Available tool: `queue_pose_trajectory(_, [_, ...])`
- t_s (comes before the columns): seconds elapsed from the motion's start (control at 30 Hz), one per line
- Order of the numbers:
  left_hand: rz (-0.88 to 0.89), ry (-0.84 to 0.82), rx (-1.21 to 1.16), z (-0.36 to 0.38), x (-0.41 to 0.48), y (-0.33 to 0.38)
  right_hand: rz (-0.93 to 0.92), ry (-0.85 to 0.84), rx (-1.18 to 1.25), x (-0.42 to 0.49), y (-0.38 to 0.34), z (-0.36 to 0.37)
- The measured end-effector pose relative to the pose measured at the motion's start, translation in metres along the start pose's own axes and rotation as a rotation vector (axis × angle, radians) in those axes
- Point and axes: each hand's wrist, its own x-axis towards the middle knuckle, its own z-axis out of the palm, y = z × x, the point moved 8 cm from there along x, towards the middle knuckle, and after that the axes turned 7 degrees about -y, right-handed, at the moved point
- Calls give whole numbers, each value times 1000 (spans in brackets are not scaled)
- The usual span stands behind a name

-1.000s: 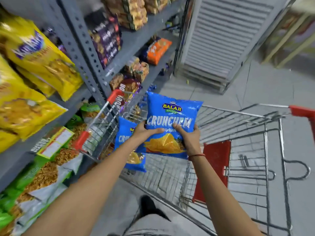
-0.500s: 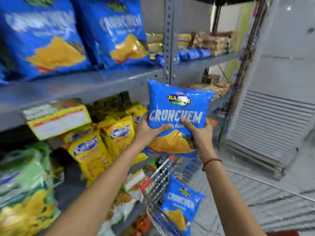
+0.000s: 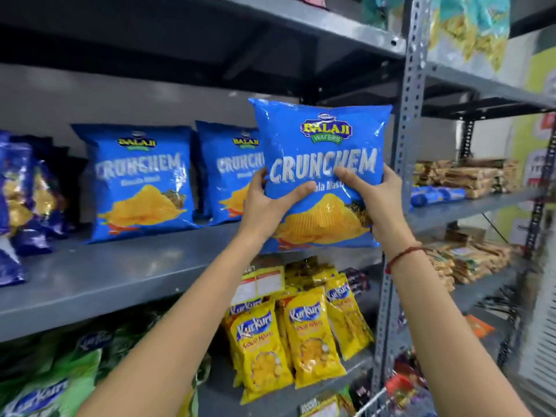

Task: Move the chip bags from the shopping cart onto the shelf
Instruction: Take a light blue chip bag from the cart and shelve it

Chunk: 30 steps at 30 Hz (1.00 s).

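Snack packets in dark blue (image 3: 18, 206) sit at the far left of the grey shelf (image 3: 120, 275), their left sides cut off by the frame edge and their print too blurred to read. Right of them stand two blue Crunchem bags (image 3: 141, 182), upright near the back of the shelf; the second one (image 3: 231, 176) is partly hidden behind the left hand and the held bag. The left hand (image 3: 264, 203) clamps the lower left edge of the held chip bag (image 3: 322, 155), thumb laid across the front, fingers out of sight behind it. The right hand (image 3: 376, 200) grips the lower right edge the same way, thumb on the front over the printed name, a red thread bracelet (image 3: 403, 257) on the wrist. The bag is upright, raised in front of the shelf's right end beside the perforated upright post (image 3: 406, 145); whether its bottom touches the shelf cannot be told. Below, yellow Kurkure packets (image 3: 301, 335) stand on the lower shelf, and green packets at lower left are blurred.
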Motion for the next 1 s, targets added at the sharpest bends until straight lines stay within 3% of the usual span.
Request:
queue_pose_trajectory(0.23, [13, 92, -3, -48, 20, 16, -28, -121, -3, 44, 4, 55])
queue_pose_trajectory(0.47, [-80, 180, 70, -76, 31, -22, 9, -210, -57, 56, 46, 86])
queue_pose_trajectory(0.8, [-257, 262, 107, -91, 43, -66, 194, -228, -138, 74, 107, 95])
queue_pose_trajectory(1.0, [-294, 308, 231, -94, 36, -62, 161, -166, -203, 67, 108, 82])
